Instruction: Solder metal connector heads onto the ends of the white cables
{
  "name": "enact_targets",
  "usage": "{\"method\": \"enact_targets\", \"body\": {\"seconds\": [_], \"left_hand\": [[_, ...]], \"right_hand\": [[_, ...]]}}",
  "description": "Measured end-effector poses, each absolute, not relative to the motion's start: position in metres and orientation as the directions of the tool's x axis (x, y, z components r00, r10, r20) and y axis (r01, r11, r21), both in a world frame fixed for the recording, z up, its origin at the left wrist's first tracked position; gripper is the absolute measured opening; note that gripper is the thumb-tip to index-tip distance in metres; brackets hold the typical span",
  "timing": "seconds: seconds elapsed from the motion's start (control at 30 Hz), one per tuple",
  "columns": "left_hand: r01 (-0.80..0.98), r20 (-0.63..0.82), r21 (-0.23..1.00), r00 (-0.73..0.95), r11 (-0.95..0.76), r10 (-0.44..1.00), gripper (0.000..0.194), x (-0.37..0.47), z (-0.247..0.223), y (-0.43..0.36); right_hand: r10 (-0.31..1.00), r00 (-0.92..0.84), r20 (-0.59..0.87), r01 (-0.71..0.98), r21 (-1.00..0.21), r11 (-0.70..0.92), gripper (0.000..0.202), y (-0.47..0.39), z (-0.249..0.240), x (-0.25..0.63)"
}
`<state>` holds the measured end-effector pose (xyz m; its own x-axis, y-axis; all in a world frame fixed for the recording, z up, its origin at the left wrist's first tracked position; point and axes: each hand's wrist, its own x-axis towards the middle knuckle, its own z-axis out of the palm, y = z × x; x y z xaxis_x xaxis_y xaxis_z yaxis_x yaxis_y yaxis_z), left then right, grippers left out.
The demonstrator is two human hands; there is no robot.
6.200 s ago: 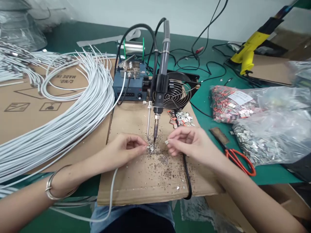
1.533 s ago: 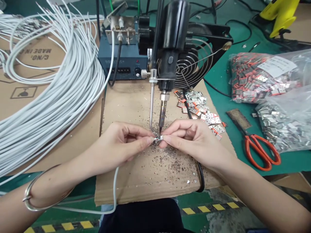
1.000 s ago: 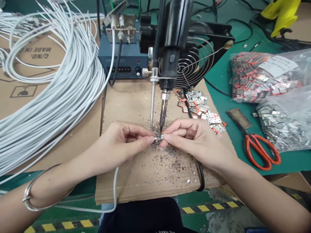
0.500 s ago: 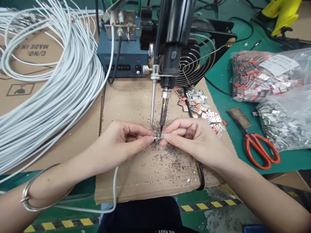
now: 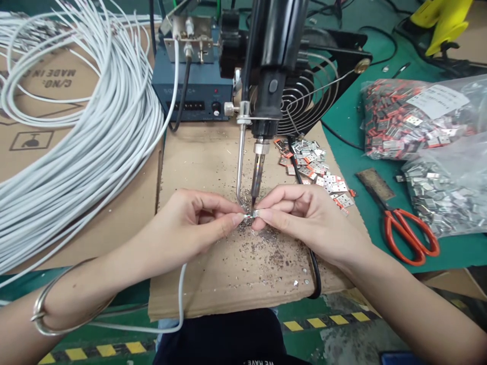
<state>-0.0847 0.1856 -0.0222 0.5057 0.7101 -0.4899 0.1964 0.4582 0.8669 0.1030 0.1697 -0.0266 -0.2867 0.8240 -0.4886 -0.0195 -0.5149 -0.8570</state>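
Note:
My left hand (image 5: pixel 207 218) is closed in a pinch on the end of a white cable (image 5: pixel 181 291), whose length hangs below the hand over the cardboard's front edge. Between thumb and forefinger, my right hand (image 5: pixel 300 215) pinches a small metal USB connector (image 5: pixel 256 213). Thin coloured wires bridge the short gap between both hands' fingertips. Right at this joint stands the tip of a soldering iron (image 5: pixel 257 175), held upright in a stand. Just left of the iron, a bent metal solder feed tube (image 5: pixel 240 162) ends close to my left fingertips.
Loose USB connectors (image 5: pixel 314 162) lie right of the iron, before a fan guard (image 5: pixel 310 96). A blue control box (image 5: pixel 194 91) stands behind. Bundled white cables (image 5: pixel 95 162) fill the left. Red-handled scissors (image 5: pixel 411 235) and bags of connectors (image 5: pixel 414 119) and metal shells (image 5: pixel 449 187) lie right.
Both hands stay in nearly the same place. The connector and wire ends have shifted very slightly under the iron's tip, and a bit more of the joint shows.

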Motion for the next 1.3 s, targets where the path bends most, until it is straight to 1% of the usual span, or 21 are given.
{"method": "enact_targets", "body": {"seconds": [0.13,0.33,0.47,0.6,0.87,1.07,1.3], "left_hand": [[0.247,-0.511,0.859,0.472,0.448,0.719,0.015,-0.0837,-0.0208,0.1863],[0.199,-0.514,0.851,0.501,0.485,0.696,0.012,-0.0842,-0.0228,0.1860],[0.205,-0.559,0.821,0.474,0.533,0.680,0.012,-0.0834,-0.0198,0.1853],[0.191,-0.567,0.814,0.472,0.549,0.675,0.011,-0.0833,-0.0192,0.1848],[0.235,-0.535,0.843,0.448,0.484,0.716,0.014,-0.0813,-0.0197,0.1861],[0.207,-0.539,0.836,0.482,0.508,0.691,0.012,-0.0824,-0.0190,0.1854],[0.210,-0.553,0.827,0.475,0.521,0.685,0.013,-0.0817,-0.0178,0.1849]], "right_hand": [[0.830,-0.272,-0.487,-0.019,-0.860,-0.510,0.015,0.1690,-0.0284,0.1014],[0.827,-0.279,-0.488,-0.024,-0.857,-0.514,0.014,0.1693,-0.0279,0.1015],[0.830,-0.286,-0.479,-0.011,-0.864,-0.503,0.012,0.1679,-0.0258,0.1029],[0.836,-0.287,-0.468,-0.014,-0.870,-0.493,0.012,0.1674,-0.0259,0.1028],[0.851,-0.271,-0.451,0.040,-0.888,-0.458,0.009,0.1678,-0.0294,0.1015],[0.841,-0.285,-0.460,0.006,-0.878,-0.478,0.011,0.1675,-0.0279,0.1031],[0.828,-0.289,-0.480,-0.024,-0.861,-0.507,0.013,0.1692,-0.0282,0.1033]]}}
